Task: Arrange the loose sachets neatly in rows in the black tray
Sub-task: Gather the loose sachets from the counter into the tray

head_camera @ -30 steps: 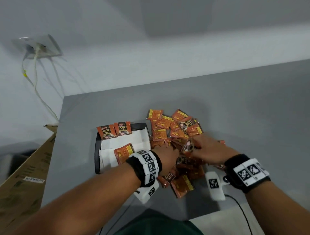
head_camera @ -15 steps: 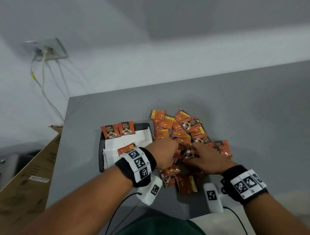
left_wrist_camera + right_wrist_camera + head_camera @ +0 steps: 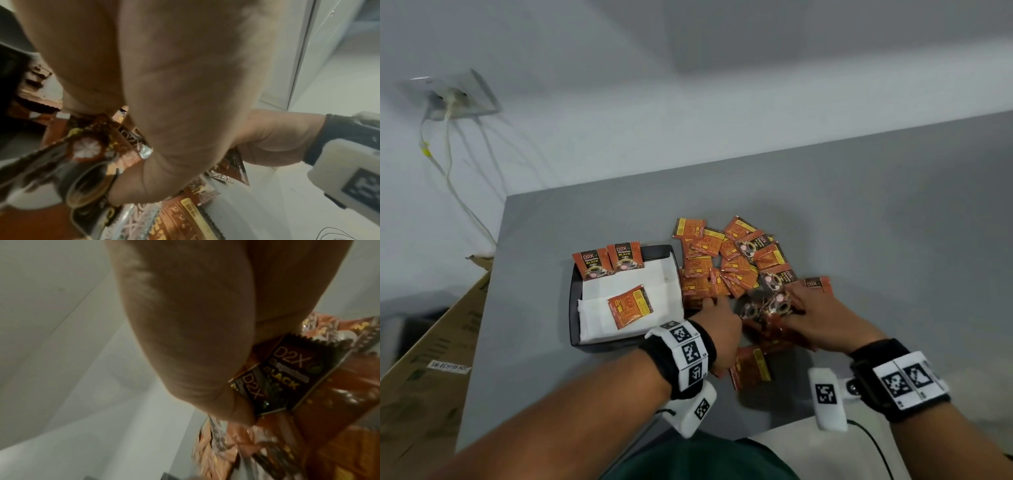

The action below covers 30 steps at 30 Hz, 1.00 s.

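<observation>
We are at the gathering step; both hands are down in the pile (image 3: pixel 726 263) of loose sachets on the table (image 3: pixel 859 219), just right of the tray (image 3: pixel 574 301), and most of the task lies ahead.

The tray holds only three sachets: two (image 3: pixel 607 262) leaning at its far rim, one (image 3: pixel 629 307) flat and askew on the white paper lining.

The left hand (image 3: pixel 717 325) rests on the pile's near-left edge beside the tray, and we cannot tell whether its grip holds anything, since its fingers are hidden in every view; the right hand (image 3: pixel 815 318) has its fingers curled among face-up sachets, and its grip seems to pinch one (image 3: pixel 292 374), though blur leaves this unsure.

Next, we judge, one sachet must be freed cleanly, carried left, and stood beside the two at the rim; the skewed one wants straightening.

The wrist views are mostly palm and blur.
</observation>
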### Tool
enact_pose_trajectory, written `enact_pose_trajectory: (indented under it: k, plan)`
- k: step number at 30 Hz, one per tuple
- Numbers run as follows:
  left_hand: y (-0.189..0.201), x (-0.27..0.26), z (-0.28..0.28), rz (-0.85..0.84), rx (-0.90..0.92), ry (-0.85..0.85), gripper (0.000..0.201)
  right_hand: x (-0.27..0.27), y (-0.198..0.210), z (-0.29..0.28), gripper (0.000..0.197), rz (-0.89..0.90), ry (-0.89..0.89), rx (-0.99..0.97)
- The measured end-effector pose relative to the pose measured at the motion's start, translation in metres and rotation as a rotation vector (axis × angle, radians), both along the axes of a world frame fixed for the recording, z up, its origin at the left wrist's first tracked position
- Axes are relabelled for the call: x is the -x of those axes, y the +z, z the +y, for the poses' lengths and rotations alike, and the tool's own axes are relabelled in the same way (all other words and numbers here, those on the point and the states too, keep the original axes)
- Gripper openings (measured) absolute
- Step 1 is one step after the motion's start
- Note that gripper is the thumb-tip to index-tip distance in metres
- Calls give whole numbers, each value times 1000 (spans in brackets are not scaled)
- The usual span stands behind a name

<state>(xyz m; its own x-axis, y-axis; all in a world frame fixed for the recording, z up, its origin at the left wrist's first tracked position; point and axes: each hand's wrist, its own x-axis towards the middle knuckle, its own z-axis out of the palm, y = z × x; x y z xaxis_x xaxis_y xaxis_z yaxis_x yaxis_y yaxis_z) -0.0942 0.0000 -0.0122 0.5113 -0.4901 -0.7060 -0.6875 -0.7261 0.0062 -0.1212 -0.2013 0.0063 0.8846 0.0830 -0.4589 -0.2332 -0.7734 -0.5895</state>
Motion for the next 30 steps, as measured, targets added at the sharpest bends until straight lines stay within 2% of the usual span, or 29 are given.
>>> enact_pose_trajectory:
  k: [2,5,8,10,14,17,19,20,23,24,30]
  plan:
    - [-4,0,0,0,50,80,32,1,-7,9,29,-11,31,77]
    - [-2,2,3,-28,130,127,25,-2,-13,23,25,-25,68,142]
    - [8,7,5,-59,218,159,30,-4,-25,31,46,15,61,200]
    - [17,11,7,-76,261,160,36,-2,-28,35,51,25,37,222]
    - [28,14,15,-27,455,255,29,1,-29,35,38,-49,36,199]
    - [34,10,23,65,574,389,41,3,-25,24,19,-73,21,104]
    - [39,8,24,115,551,409,46,4,-17,15,21,-89,-75,-14]
    - [38,8,24,134,533,388,42,4,-13,10,26,-102,-138,-71]
    - [31,15,18,247,521,319,11,7,-3,-2,29,-122,-262,-170]
    - [28,17,15,268,507,300,8,10,-1,-3,26,-122,-287,-184]
    - [14,28,-4,151,298,74,42,27,-4,-9,26,-124,-385,-260]
